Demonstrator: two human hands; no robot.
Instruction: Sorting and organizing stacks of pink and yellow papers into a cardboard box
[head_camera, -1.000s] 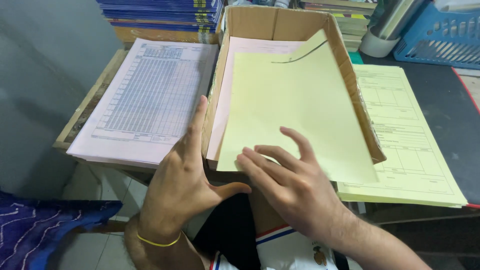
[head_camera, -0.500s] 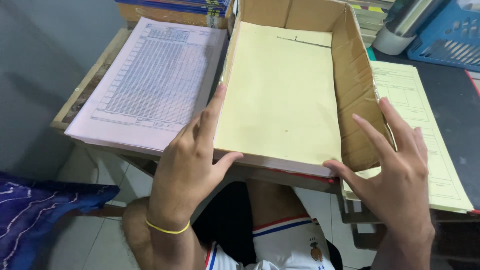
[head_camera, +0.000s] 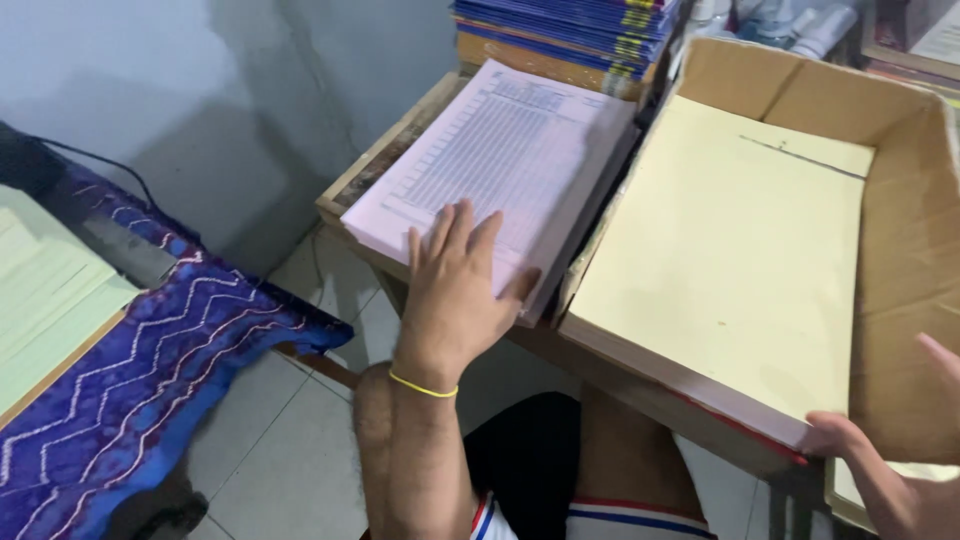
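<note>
Our left hand (head_camera: 455, 295) has left the cardboard box (head_camera: 915, 250) edge and now lies open, fingers spread, on the pink form stack (head_camera: 500, 160) beside it. Our right hand (head_camera: 890, 470), open, touches the near corner of the yellow sheets (head_camera: 730, 250), now lying flat in the box; attention turns to the pink stack.

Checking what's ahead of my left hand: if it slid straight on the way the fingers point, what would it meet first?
The left hand already lies flat on the pink printed stack, so it would slide further up that stack. Beyond its far edge sits the pile of blue books, probably the first obstacle, though depth is unclear.
</note>
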